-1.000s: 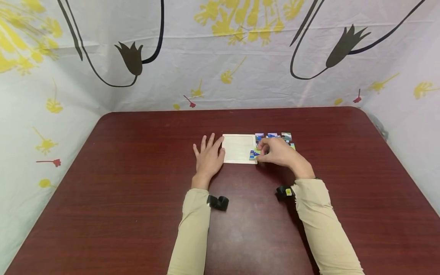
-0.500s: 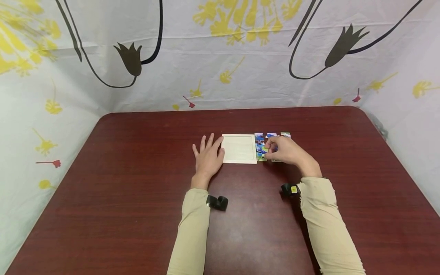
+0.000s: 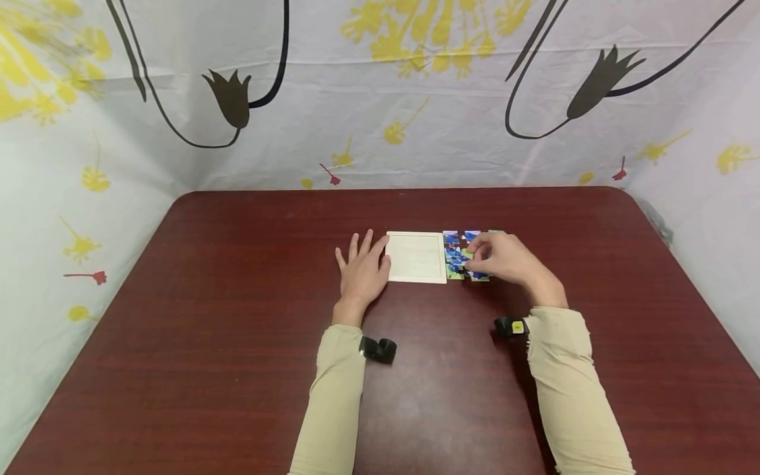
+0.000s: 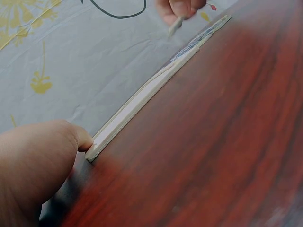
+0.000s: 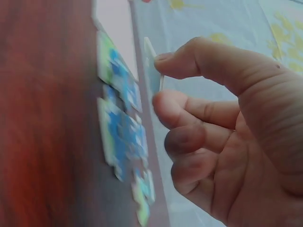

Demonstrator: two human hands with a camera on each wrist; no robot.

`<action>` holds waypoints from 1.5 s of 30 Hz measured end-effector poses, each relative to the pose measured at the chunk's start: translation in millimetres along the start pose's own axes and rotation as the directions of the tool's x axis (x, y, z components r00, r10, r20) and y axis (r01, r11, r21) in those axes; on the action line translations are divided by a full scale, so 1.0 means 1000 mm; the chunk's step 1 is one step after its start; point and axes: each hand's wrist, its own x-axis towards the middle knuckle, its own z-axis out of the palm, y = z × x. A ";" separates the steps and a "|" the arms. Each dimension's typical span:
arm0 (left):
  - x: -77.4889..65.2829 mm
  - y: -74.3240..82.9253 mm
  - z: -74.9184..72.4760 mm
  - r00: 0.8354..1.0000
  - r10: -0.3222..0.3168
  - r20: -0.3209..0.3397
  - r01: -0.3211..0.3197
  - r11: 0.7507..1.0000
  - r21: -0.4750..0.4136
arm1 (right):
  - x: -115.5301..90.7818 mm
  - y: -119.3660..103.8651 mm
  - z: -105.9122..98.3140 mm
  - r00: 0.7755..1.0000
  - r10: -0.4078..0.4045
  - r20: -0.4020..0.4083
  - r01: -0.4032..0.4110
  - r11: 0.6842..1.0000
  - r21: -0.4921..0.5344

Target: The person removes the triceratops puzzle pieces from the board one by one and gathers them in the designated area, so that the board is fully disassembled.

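A shallow pale wooden puzzle tray (image 3: pixel 415 257) lies flat with its bare bottom showing. My left hand (image 3: pixel 363 277) rests at its left edge, fingers spread; the left wrist view shows the thumb (image 4: pixel 84 139) touching the rim's corner. To the tray's right, several colourful jigsaw pieces (image 3: pixel 453 255) lie in rows on the table. Above them my right hand (image 3: pixel 509 260) pinches one puzzle piece (image 5: pixel 152 66) between thumb and index finger. In the right wrist view that piece is seen nearly edge-on, raised off the others. The right hand hides some of the pieces in the head view.
The dark red wood-grain table (image 3: pixel 267 363) runs up to a white cloth (image 3: pixel 368 145) printed with yellow and dark flowers. Black wrist cameras sit on the left cuff (image 3: pixel 378 350) and the right cuff (image 3: pixel 510 327).
My right hand has moved right, from the tray's right edge to over the loose pieces, still pinching the puzzle piece. The left hand stays in place.
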 end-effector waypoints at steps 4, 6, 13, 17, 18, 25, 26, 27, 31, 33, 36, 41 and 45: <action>0.000 0.000 0.000 1.000 -0.001 -0.001 0.001 1.000 0.002 | -0.007 0.007 -0.011 0.999 0.039 -0.027 -0.038 0.999 0.019; -0.001 0.000 0.000 1.000 -0.002 -0.001 0.002 1.000 0.001 | -0.010 0.010 -0.015 0.998 0.051 -0.025 -0.050 0.998 0.022; -0.003 -0.001 0.000 1.000 -0.006 0.000 0.006 1.000 0.003 | -0.019 0.022 -0.026 0.993 0.112 0.038 -0.115 0.990 0.082; -0.003 -0.001 0.000 1.000 -0.009 0.001 0.009 1.000 0.000 | -0.024 0.027 -0.032 0.988 0.145 0.055 -0.151 0.980 0.130; -0.003 -0.001 0.000 1.000 -0.008 0.000 0.008 1.000 0.002 | -0.025 0.028 -0.033 0.987 0.152 0.054 -0.158 0.979 0.132; -0.003 -0.001 0.001 1.000 -0.012 0.007 0.012 1.000 0.004 | -0.031 0.035 -0.036 0.978 0.188 0.093 -0.203 0.957 0.206; -0.003 -0.001 0.001 1.000 -0.012 0.007 0.012 1.000 0.003 | -0.032 0.036 -0.036 0.976 0.192 0.103 -0.210 0.953 0.217; -0.003 -0.001 0.002 1.000 -0.012 0.006 0.012 1.000 0.004 | -0.032 0.038 -0.036 0.975 0.194 0.113 -0.215 0.950 0.225; -0.003 0.000 0.002 1.000 -0.010 0.003 0.010 1.000 0.003 | -0.033 0.043 -0.037 0.967 0.205 0.149 -0.236 0.943 0.233; -0.002 0.000 0.002 1.000 -0.008 0.000 0.008 1.000 0.000 | -0.033 0.044 -0.037 0.964 0.211 0.164 -0.246 0.941 0.232; -0.002 0.000 0.002 1.000 -0.004 -0.007 0.004 1.000 -0.003 | -0.034 0.046 -0.037 0.959 0.219 0.177 -0.256 0.941 0.223; -0.001 0.000 0.003 1.000 -0.001 -0.016 0.001 1.000 -0.003 | -0.035 0.047 -0.037 0.957 0.224 0.183 -0.259 0.945 0.199; 0.000 0.000 0.004 1.000 0.000 -0.013 0.000 1.000 0.001 | -0.034 0.049 -0.036 0.957 0.229 0.180 -0.261 0.947 0.186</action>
